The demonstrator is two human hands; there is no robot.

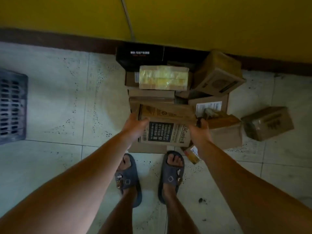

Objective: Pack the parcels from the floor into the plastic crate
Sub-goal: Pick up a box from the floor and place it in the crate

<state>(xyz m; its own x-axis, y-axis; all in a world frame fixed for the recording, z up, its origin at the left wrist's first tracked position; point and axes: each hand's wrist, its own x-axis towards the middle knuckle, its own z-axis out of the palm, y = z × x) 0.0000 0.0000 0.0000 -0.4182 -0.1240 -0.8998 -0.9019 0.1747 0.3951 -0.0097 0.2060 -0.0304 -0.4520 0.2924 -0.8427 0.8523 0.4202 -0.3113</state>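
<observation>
A pile of cardboard parcels lies on the tiled floor against the wall, straight ahead of my feet. Nearest me is a brown printed box [166, 127] with a black label. My left hand [135, 125] grips its left edge, and my right hand [200, 130] grips its right edge. Behind it sit a box wrapped in yellow tape [163, 77], a black box [140, 57] and a tilted brown box [218, 74]. Part of a dark plastic crate [12, 107] with a slotted wall shows at the left edge.
One more brown box [268, 123] lies apart on the right, and a small packet [192, 153] rests by my right foot. My feet in grey sandals [171, 174] stand close to the pile. A yellow wall [202, 19] with a dark skirting closes the far side.
</observation>
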